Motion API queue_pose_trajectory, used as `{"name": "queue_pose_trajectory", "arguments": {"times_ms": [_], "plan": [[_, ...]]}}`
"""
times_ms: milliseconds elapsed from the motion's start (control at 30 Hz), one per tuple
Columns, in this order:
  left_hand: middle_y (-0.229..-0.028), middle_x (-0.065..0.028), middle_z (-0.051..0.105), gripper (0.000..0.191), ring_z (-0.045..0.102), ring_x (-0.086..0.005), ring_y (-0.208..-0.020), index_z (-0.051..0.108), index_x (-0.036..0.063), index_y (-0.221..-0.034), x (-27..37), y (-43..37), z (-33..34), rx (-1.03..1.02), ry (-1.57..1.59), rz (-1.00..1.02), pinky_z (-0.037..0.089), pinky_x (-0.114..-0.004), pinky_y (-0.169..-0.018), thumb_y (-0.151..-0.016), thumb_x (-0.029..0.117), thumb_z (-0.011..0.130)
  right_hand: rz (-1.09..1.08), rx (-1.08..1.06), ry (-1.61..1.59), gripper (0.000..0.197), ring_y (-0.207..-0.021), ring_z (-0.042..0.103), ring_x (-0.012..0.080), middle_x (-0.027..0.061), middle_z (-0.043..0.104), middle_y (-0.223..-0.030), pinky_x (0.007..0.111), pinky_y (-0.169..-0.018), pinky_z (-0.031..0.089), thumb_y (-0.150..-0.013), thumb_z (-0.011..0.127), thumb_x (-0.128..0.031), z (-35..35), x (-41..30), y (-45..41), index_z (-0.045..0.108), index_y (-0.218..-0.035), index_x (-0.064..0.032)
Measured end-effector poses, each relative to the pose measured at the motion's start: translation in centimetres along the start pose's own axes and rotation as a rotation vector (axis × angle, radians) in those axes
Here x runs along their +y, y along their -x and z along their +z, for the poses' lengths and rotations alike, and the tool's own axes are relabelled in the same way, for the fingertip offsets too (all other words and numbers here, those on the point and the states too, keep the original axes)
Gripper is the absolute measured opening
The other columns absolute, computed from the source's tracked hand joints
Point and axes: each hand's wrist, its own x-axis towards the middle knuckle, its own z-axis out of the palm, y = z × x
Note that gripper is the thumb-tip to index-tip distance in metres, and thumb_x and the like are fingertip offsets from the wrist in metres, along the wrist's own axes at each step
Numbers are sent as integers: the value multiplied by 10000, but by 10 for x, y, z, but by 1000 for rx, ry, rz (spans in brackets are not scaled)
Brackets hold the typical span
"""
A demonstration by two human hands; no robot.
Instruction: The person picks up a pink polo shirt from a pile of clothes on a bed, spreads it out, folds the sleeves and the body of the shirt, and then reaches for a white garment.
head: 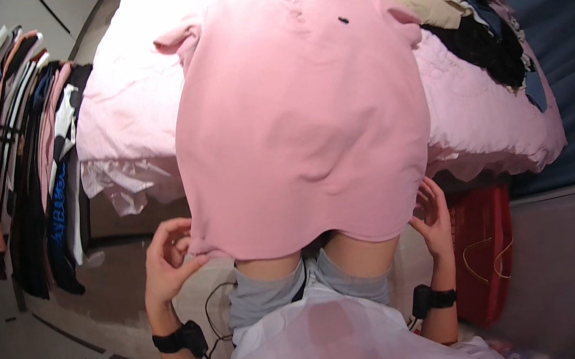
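Observation:
A pink short-sleeved polo shirt (299, 114) lies front side up, its collar away from me and a small dark emblem on the chest. Its upper part rests on the pink bed cover, while the lower part reaches over the bed edge to my thighs. My left hand (170, 258) has the left corner of the hem between thumb and curled fingers. At the opposite side, my right hand (434, 217) holds the hem's right edge, its fingertips partly hidden by the fabric. Slight creases cross the shirt's lower middle.
Pink bedding (120, 116) spreads beneath the shirt. On the left hangs or stands a row of folded clothes (25, 162). Crumpled clothes (466, 15) are heaped at the bed's right side, beside a dark blue padded surface (558, 45). A red bag (484, 248) with cord handles stands below right.

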Motion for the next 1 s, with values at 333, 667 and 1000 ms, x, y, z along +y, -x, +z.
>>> {"name": "queue_pose_trajectory", "arguments": {"times_ms": [333, 667, 1000], "plan": [[-879, 11, 485, 370, 465, -66, -804, 458, 65, -889, 6, 2, 14, 178, -273, 79, 390, -207, -747, -729, -116, 738, -5, 176, -156, 611, -1239, 530, 211, 126, 545, -1344, 328, -1051, 417, -873, 671, 39, 5, 11, -3, 417, -1427, 4], [-683, 23, 394, 376, 403, -42, -563, 330, 79, -681, 10, 6, 8, 458, -325, 161, 342, -200, -412, -756, -153, 617, -200, 378, 73, 195, -800, 485, 91, 12, 496, -875, 201, -762, 397, -847, 601, 100, -16, -21, 1, 471, -869, -44], [-699, 21, 275, 329, 269, -81, -651, 306, 70, -705, 21, 28, 9, 714, -715, 435, 220, -230, -571, -785, -101, 575, -167, 378, 345, 251, -740, 416, 111, 10, 396, -788, 222, -670, 349, -753, 609, 96, -61, -76, 31, 410, -783, -54]]}}
